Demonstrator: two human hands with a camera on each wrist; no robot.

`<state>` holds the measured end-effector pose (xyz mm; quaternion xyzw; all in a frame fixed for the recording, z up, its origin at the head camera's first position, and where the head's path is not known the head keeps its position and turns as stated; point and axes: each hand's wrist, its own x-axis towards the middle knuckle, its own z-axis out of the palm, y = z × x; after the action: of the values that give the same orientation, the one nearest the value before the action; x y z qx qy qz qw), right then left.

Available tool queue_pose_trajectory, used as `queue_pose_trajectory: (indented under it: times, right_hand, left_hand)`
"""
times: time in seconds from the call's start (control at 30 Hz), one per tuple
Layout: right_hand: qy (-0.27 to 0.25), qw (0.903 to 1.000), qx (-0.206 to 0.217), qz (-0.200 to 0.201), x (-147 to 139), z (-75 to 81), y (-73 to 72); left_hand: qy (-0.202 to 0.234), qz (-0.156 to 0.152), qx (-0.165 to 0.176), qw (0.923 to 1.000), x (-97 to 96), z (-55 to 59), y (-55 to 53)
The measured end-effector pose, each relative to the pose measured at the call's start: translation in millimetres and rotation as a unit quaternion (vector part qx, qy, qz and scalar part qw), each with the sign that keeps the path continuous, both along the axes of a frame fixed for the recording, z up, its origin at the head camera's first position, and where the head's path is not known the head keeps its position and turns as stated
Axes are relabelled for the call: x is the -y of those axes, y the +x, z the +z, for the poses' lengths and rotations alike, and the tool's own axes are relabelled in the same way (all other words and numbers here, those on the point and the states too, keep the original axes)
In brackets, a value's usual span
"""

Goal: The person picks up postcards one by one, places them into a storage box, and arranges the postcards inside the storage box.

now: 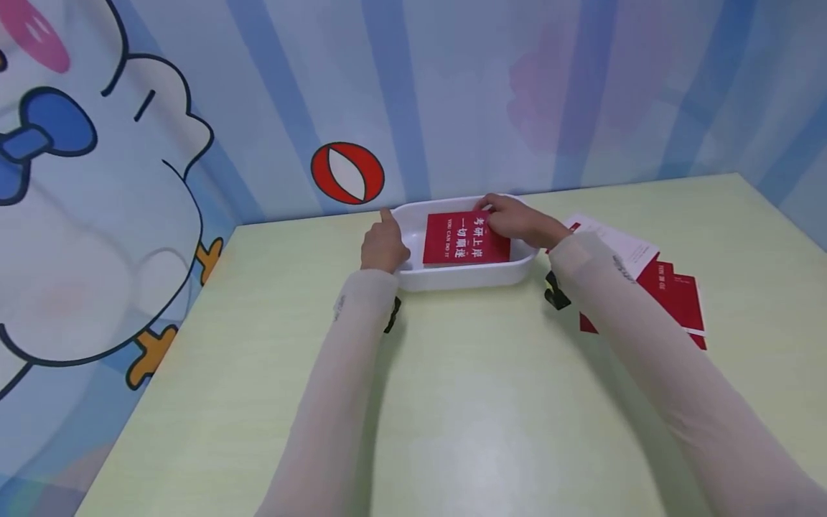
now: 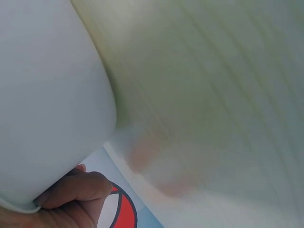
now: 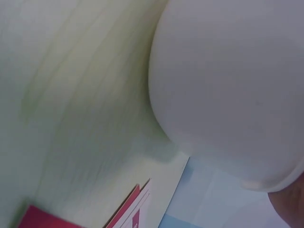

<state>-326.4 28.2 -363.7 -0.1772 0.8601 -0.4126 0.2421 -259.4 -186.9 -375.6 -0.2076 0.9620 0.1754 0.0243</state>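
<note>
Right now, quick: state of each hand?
Left hand: closed, gripping the left end of the white tray.
Right hand: closed, apparently holding the red card inside the tray by its edge.

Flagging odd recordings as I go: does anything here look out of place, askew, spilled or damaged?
Only the loose pile of cards on the table, right of the white tray, looks askew: its red and white pieces overlap at differing angles. I see no spill or obvious damage.
</note>
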Motion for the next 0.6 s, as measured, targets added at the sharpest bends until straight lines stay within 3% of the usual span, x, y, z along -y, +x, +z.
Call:
queue_pose_trajectory:
  times: [0.6]
  right_hand:
    - [0.003,0.9999,0.012,-0.008,2.0,-2.7,0.7]
  left_hand:
    - [0.011,0.007,0.001,0.9999,2.2,-2.6,2.2]
